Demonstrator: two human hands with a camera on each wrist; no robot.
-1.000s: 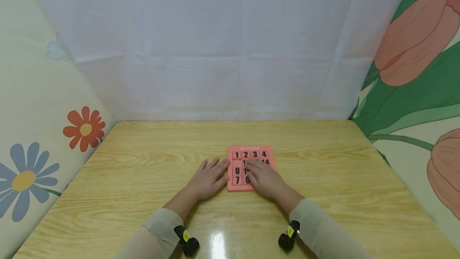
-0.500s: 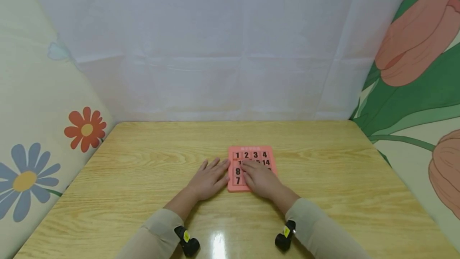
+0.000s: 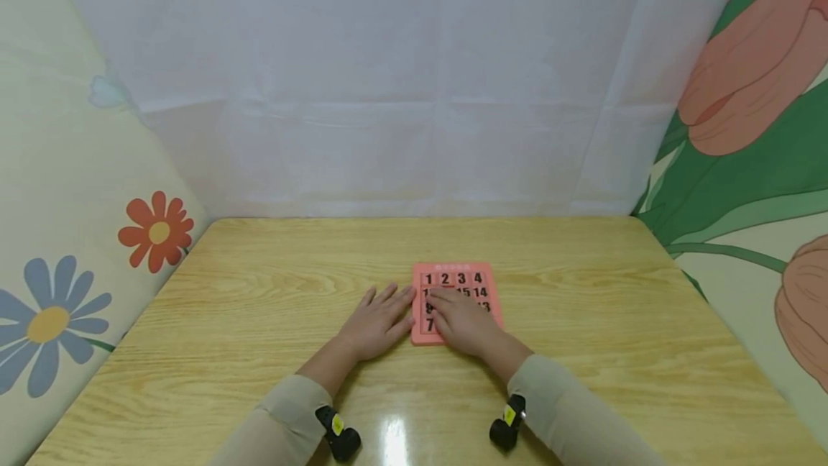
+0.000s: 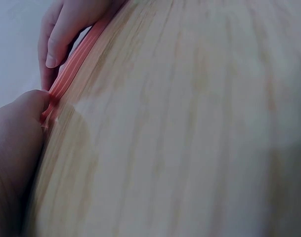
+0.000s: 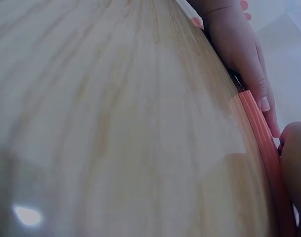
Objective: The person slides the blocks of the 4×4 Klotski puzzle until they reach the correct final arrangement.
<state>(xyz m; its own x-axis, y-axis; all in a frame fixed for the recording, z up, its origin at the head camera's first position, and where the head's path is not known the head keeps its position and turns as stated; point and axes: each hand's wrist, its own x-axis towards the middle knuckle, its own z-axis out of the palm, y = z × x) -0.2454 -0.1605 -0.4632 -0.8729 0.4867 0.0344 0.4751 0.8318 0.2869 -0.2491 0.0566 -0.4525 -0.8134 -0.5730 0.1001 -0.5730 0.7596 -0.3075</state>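
Note:
A pink sliding number puzzle [image 3: 456, 267] lies flat on the table, black numerals on its tiles. Its top row reads 1, 2, 3, 4; 15 and 14 show at the right of the second row. My left hand [image 3: 370, 327] rests beside it, palm down, fingertips and thumb at the left edge of the frame. Over the lower middle tiles lies my right hand [image 3: 471, 323], fingers extended and touching tiles near the left of the second row, hiding several numerals. From the right wrist view, the puzzle's ridged side [image 5: 264, 138] runs between both hands.
The wood-grain table [image 3: 272, 257] extends around the puzzle. A white cloth [image 3: 414, 92] hangs behind it, and flower-printed panels [image 3: 58, 164] stand at the sides. Black wrist cameras [image 3: 339, 437] are strapped at both cuffs.
My right hand has moved slightly left across the puzzle. A second-row tile under its fingers has slid left into the gap at the row's left end. The left hand stays in place.

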